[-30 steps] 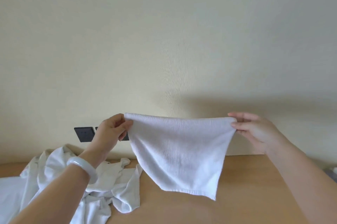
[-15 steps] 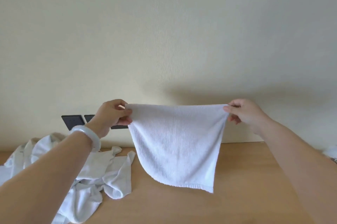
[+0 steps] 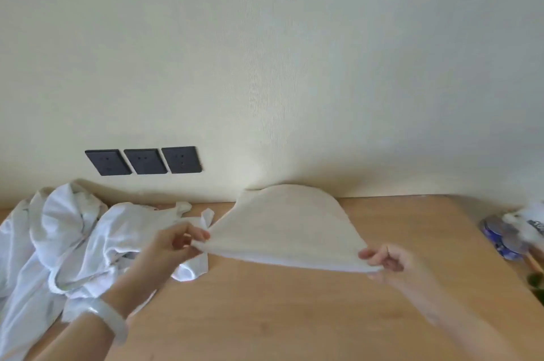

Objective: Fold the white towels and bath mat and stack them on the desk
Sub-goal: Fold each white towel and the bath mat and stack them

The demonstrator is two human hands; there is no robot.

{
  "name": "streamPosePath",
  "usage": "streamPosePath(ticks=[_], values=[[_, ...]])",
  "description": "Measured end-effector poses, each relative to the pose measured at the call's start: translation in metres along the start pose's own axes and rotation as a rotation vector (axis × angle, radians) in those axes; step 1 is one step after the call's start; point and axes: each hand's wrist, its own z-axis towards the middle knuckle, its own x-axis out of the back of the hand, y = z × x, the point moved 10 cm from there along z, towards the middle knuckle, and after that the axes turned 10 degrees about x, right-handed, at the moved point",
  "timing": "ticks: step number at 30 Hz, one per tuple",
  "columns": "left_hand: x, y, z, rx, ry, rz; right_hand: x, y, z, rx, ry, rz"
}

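Setting: a pale cream wall (image 3: 294,66) behind a light wooden desk (image 3: 294,316); three dark socket plates (image 3: 144,161) sit in a row low on the wall.
Left hand (image 3: 173,246): your forearm reaches in from the lower left, with thumb and fingers pinching the towel's near left corner.
Right hand (image 3: 388,262): your forearm comes in from the lower right, fingers curled and pinching the near right corner.
Towel (image 3: 288,228): small, white, with a fine ribbed weave. It is above the middle of the desk. Its near edge is stretched between your hands, and the rest is spread almost flat, swelling to a rounded far edge close to the wall. You cannot tell whether that far edge touches the desk.
Pile (image 3: 73,240): crumpled white linen on the left of the desk, just beside your left hand.
Bracelet (image 3: 109,316): pale, smooth, on your left wrist.
Right edge: blurred blue-and-white items (image 3: 506,237), well apart from the towel.
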Motion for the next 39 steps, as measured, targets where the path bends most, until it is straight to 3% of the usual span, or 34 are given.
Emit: streamPosePath(ticks=[5,8,11,14,17,19,22,24,26,28,30,33,39], values=[[-0.067,-0.14,-0.011,0.154,-0.097,0.348,-0.042,0.137,-0.036,-0.152,-0.259,-0.257],[-0.085,-0.17,-0.011,0.18,-0.101,0.471,-0.046,0.164,-0.033,-0.172,-0.26,-0.406],[-0.087,-0.17,-0.005,0.158,-0.043,0.561,-0.047,0.146,-0.016,-0.177,-0.215,-0.619],[-0.108,-0.148,0.004,0.008,-0.014,0.702,-0.068,0.123,0.009,-0.02,-0.186,-0.789],[-0.137,-0.157,0.006,-0.089,-0.124,0.946,-0.109,0.135,0.011,0.204,-0.324,-0.854],[-0.144,-0.177,0.01,-0.027,-0.257,0.933,-0.112,0.156,0.007,0.024,-0.392,-0.655],[-0.132,-0.191,0.015,-0.022,-0.131,0.963,-0.089,0.169,0.006,0.008,-0.303,-0.652],[-0.124,-0.174,0.012,0.039,-0.152,0.859,-0.086,0.177,0.01,-0.333,-0.266,-0.31],[-0.108,-0.148,0.03,0.066,0.003,0.623,-0.069,0.142,0.039,-0.072,-0.092,-0.539],[-0.094,-0.149,0.062,0.183,0.12,0.586,-0.043,0.128,0.071,-0.136,0.15,-0.457],[-0.089,-0.15,0.092,0.3,0.158,0.502,-0.033,0.121,0.099,-0.2,0.259,-0.372],[-0.091,-0.151,0.124,0.422,0.151,0.455,-0.032,0.138,0.122,-0.361,0.292,-0.307],[-0.095,-0.154,0.167,0.454,0.095,0.277,-0.042,0.158,0.15,-0.37,0.152,-0.306]])
